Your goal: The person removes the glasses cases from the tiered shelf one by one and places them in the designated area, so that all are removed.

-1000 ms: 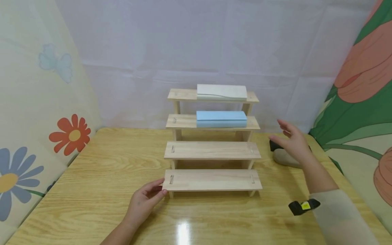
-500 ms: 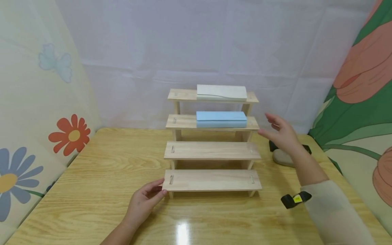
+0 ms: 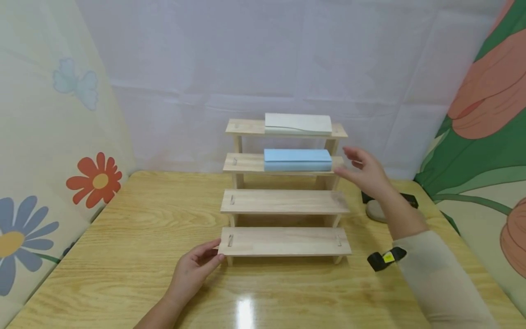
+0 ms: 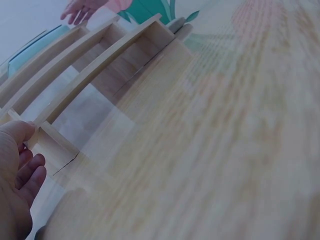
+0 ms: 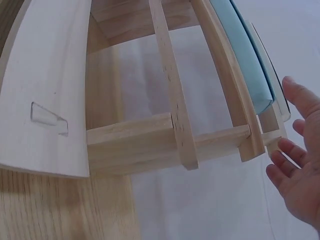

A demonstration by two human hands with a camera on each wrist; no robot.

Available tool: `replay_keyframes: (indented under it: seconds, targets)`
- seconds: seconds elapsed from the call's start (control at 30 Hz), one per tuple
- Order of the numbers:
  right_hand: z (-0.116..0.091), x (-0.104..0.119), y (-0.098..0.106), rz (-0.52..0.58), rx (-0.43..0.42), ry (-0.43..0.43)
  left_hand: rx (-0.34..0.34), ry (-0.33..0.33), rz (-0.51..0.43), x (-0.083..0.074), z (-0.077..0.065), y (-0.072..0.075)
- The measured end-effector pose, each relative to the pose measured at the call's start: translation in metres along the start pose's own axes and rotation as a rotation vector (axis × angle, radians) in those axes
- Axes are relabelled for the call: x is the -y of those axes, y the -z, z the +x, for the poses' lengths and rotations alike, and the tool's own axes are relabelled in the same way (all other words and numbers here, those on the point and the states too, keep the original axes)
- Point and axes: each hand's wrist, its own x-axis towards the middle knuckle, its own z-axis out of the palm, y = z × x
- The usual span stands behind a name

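Observation:
A four-tier wooden stepped rack (image 3: 283,203) stands on the table. On its top tier lies a white long case with a flap lid (image 3: 297,123). The tier below bears a light blue case (image 3: 297,160) of the same shape, like a glasses case. My left hand (image 3: 192,273) pinches the left end of the lowest tier, thumb at the front corner, as the left wrist view also shows. At the right end of the blue case's tier is my right hand (image 3: 365,176), fingers loosely bent and thumb apart, holding nothing. Whether its thumb touches the tier I cannot tell.
Behind my right forearm, a grey rounded object (image 3: 375,211) and a black flat item (image 3: 408,199) lie on the wooden table (image 3: 164,219). White cloth (image 3: 263,55) hangs behind the rack. Flower-printed panels flank both sides. A black strap (image 3: 386,258) hangs at my right sleeve.
My right hand has moved left and slightly up, from above the grey object to the right end of the blue case's tier. The left hand and both cases have stayed in place.

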Motion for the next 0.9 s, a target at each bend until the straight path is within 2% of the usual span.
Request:
replay_keyframes:
  seconds: [0.13, 0.43, 0.63, 0.9]
  targets:
    - [0.006, 0.003, -0.004, 0.019, 0.004, 0.006, -0.008, -0.009, -0.004, -0.001, 0.0, 0.0]
    - [0.022, 0.01, -0.015, -0.011, 0.042, -0.007, -0.011, 0.002, -0.011, 0.0, 0.0, 0.0]
    - [0.033, 0.013, -0.022, 0.017, 0.068, 0.008, -0.006, 0.005, -0.001, 0.0, 0.0, 0.001]
    - [0.043, 0.017, -0.029, -0.044, 0.131, -0.004, -0.009, 0.011, -0.017, 0.001, 0.0, 0.0]
